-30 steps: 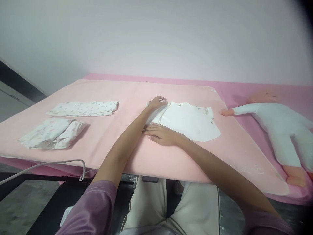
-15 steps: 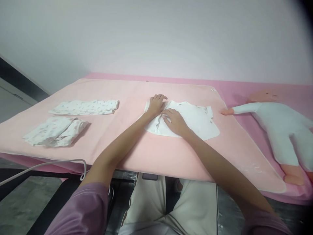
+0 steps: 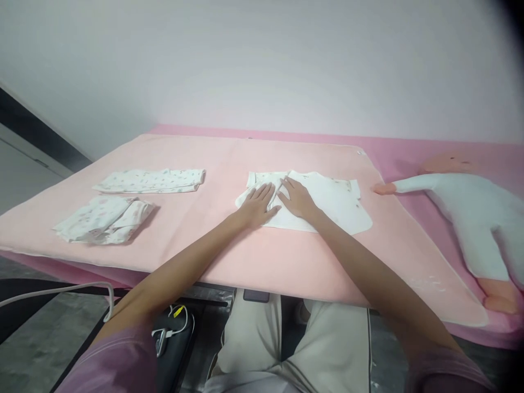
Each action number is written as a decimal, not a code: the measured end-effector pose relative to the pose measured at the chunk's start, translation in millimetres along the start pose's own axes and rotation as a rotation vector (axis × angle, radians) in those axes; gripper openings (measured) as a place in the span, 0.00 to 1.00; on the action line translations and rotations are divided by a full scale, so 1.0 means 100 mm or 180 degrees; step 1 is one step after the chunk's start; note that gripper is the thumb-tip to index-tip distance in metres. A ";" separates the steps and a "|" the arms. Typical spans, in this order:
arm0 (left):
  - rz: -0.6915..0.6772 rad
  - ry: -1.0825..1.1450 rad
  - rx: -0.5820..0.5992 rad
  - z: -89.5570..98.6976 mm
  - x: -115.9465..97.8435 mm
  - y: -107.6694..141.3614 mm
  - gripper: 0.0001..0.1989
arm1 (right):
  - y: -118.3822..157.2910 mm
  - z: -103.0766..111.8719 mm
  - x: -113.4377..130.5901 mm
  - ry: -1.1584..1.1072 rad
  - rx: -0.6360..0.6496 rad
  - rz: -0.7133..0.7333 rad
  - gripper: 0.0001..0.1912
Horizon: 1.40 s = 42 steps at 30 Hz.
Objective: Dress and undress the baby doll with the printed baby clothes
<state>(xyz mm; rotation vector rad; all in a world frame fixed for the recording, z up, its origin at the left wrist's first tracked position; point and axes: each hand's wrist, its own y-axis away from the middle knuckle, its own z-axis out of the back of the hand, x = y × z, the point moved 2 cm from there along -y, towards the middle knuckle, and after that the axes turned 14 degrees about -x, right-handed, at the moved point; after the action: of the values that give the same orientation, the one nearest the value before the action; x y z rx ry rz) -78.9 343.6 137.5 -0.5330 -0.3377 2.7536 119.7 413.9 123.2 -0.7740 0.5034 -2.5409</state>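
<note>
A small white baby top lies spread on the pink mat, with small prints or snaps along its upper edge. My left hand rests flat on its left part, fingers stretched out. Close beside it, my right hand also lies on the cloth near the middle, fingers apart. Between the two hands runs a fold or edge of the fabric. Parts of the top under both palms are hidden.
To the left lie a folded patterned garment and a second, looser folded garment. At the right is a doll in a pale suit. A white cable hangs by the front left edge, and a phone lies on my lap.
My left hand has slid down toward me from the top's upper edge and now lies flat. My right hand has moved slightly up and right, its fingers straighter. The view has shifted a little.
</note>
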 end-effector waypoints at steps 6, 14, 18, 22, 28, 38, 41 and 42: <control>-0.0017 0.0034 0.0066 0.01 0.02 0.00 0.41 | -0.33 -0.15 -0.17 0.0283 -0.0216 -0.0245 0.37; 0.0002 0.0032 0.0150 0.02 0.03 0.02 0.43 | -0.33 -0.17 -0.22 0.0344 0.0008 -0.0163 0.43; -0.0025 -0.0006 0.0118 0.02 0.00 0.02 0.47 | -0.36 -0.15 -0.17 0.0527 0.0245 -0.0203 0.40; -0.0073 -0.0033 0.0021 0.07 -0.08 0.05 0.45 | -0.30 -0.07 -0.02 0.0651 0.0167 -0.0217 0.40; 0.0056 -0.0119 -0.0728 0.30 -0.07 0.42 0.39 | -0.06 0.29 0.01 0.0934 -0.0296 0.0188 0.40; 0.0082 -0.0316 -0.0830 0.50 0.05 0.35 0.32 | 0.19 1.12 -1.41 0.1271 -0.0310 -0.0672 0.43; 0.0212 -0.0359 -0.0627 0.38 0.03 -0.19 0.34 | 0.31 0.98 -1.51 0.1256 -0.0135 -0.0567 0.42; 0.0280 -0.0398 -0.0479 0.31 0.04 -0.35 0.35 | 0.34 0.93 -1.52 0.1285 -0.0156 -0.0509 0.41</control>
<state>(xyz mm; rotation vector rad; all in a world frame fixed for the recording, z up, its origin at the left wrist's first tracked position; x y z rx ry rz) -85.1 372.1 174.2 -0.4219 -0.5681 2.8691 299.0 441.7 113.7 -0.3221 0.6551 -2.8571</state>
